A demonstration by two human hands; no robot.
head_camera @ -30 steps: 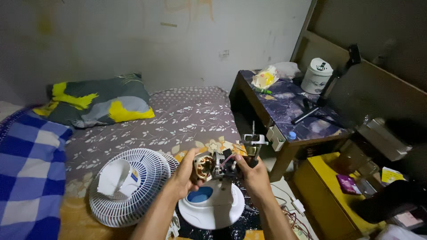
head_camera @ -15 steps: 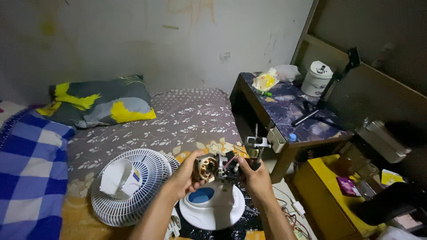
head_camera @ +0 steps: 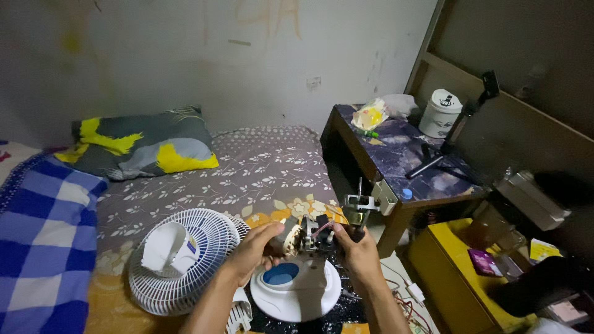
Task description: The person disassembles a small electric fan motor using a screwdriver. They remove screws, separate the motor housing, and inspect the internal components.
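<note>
My left hand (head_camera: pixel 255 249) and my right hand (head_camera: pixel 357 254) both grip a bare fan motor (head_camera: pixel 307 237) with exposed wires and metal parts, one hand on each side. The motor stands on a white round fan base (head_camera: pixel 301 292) that has a blue patch on top. A white fan grille (head_camera: pixel 185 256) lies on the bed to the left of my left hand, with a white blade piece resting in it.
A grey floral bed (head_camera: pixel 247 167) holds a grey and yellow pillow (head_camera: pixel 143 144) and a blue checked blanket (head_camera: pixel 43 235). A dark side table (head_camera: pixel 402 161) at the right carries a white tub (head_camera: pixel 440 112) and a phone tripod. A yellow box (head_camera: pixel 451 272) sits lower right.
Both hands stay on the motor. The view has shifted slightly, otherwise little differs.
</note>
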